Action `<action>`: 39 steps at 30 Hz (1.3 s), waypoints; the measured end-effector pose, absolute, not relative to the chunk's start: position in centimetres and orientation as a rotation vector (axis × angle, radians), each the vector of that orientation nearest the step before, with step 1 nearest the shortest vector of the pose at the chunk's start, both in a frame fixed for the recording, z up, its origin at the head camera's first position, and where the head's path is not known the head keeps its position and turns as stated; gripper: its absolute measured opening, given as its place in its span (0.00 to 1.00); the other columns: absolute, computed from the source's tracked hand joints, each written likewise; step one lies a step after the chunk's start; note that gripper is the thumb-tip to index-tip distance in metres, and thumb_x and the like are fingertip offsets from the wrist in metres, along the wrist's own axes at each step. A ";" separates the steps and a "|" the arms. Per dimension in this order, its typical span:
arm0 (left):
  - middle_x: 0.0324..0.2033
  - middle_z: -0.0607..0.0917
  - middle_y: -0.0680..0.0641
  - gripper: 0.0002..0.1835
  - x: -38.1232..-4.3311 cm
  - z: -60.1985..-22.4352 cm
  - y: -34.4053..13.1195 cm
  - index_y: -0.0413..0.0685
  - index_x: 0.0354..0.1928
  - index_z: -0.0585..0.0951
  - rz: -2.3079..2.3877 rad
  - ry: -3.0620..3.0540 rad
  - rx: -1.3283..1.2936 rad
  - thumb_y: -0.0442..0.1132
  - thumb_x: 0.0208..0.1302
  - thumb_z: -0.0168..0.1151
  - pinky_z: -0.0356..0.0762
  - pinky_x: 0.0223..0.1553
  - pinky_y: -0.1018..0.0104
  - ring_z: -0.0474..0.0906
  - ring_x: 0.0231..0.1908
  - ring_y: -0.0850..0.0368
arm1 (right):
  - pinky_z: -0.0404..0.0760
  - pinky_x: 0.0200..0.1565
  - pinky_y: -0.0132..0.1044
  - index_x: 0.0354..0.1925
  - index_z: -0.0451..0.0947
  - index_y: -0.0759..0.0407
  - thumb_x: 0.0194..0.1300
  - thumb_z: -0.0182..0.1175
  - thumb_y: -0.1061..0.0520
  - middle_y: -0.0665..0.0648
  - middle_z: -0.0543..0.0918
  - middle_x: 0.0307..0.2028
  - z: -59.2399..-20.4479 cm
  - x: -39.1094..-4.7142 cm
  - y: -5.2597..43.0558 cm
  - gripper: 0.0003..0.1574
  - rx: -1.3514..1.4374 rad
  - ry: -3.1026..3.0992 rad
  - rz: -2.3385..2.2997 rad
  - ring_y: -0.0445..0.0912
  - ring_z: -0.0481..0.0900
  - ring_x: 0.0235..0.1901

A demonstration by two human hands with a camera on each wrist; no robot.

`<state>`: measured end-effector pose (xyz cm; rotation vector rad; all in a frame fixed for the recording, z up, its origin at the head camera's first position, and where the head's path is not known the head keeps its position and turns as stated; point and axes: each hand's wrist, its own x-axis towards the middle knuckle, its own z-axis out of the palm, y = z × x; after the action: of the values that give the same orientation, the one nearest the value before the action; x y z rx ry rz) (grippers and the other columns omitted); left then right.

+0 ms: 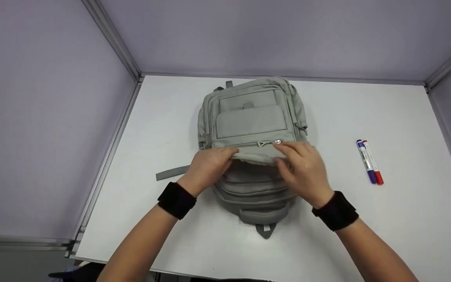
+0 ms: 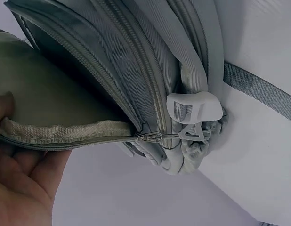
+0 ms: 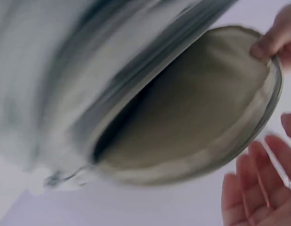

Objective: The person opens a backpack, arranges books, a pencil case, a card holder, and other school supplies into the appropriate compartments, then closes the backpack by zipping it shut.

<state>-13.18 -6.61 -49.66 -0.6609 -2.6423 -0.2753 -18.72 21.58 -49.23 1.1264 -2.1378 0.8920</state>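
Note:
A grey-green backpack [image 1: 251,121] lies on the white table, its top end toward me and one zipped compartment gaping. My left hand [image 1: 210,164] pinches the edge of the loosened flap [image 2: 46,94], thumb on the lining side and fingers beneath. My right hand [image 1: 305,172] hovers at the flap's right side. In the right wrist view its fingers [image 3: 261,183] are spread, with a gap to the flap. A metal zipper pull [image 1: 266,143] lies on the front near the right fingertips. The compartment's inside is dark, its depth hidden.
Two markers, one blue [image 1: 366,161] and one red [image 1: 373,161], lie side by side right of the backpack. A loose webbing strap [image 1: 172,172] sticks out to its left. Pale panels [image 1: 272,39] wall the table's back and sides.

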 end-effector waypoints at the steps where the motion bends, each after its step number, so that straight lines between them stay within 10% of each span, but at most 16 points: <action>1: 0.48 0.89 0.48 0.15 -13.2 -49.5 -6.6 0.44 0.56 0.81 -0.292 -2.650 -0.643 0.35 0.69 0.67 0.84 0.39 0.59 0.87 0.43 0.52 | 0.75 0.50 0.53 0.57 0.83 0.62 0.64 0.68 0.61 0.61 0.84 0.50 -49.5 -18.8 22.5 0.23 1.054 -2.172 0.935 0.59 0.79 0.48; 11: 0.41 0.90 0.45 0.12 -13.3 -48.2 -6.8 0.43 0.54 0.82 -0.364 -2.577 -0.536 0.36 0.72 0.64 0.84 0.32 0.57 0.88 0.36 0.50 | 0.57 0.68 0.67 0.82 0.41 0.61 0.74 0.54 0.33 0.72 0.40 0.79 -54.5 -17.4 26.3 0.58 0.631 -3.021 1.236 0.71 0.48 0.75; 26: 0.42 0.90 0.46 0.11 -12.2 -45.1 -6.1 0.44 0.54 0.84 -0.613 -2.680 -0.402 0.39 0.75 0.60 0.83 0.35 0.58 0.87 0.34 0.55 | 0.57 0.71 0.60 0.80 0.41 0.67 0.76 0.50 0.54 0.71 0.42 0.79 -55.0 -19.5 24.6 0.46 0.668 -3.081 1.163 0.66 0.49 0.76; 39: 0.19 0.74 0.56 0.08 -11.9 -44.0 -5.6 0.49 0.42 0.84 -0.819 -2.725 -0.287 0.42 0.76 0.59 0.65 0.21 0.65 0.67 0.18 0.61 | 0.56 0.72 0.58 0.80 0.46 0.65 0.72 0.45 0.61 0.65 0.48 0.80 -54.9 -23.4 25.0 0.43 0.755 -3.079 1.103 0.63 0.52 0.76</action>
<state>-11.94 -5.59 -43.96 -0.2870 -2.7249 -0.8185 -23.36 24.95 -54.92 0.7551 -3.0791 1.1027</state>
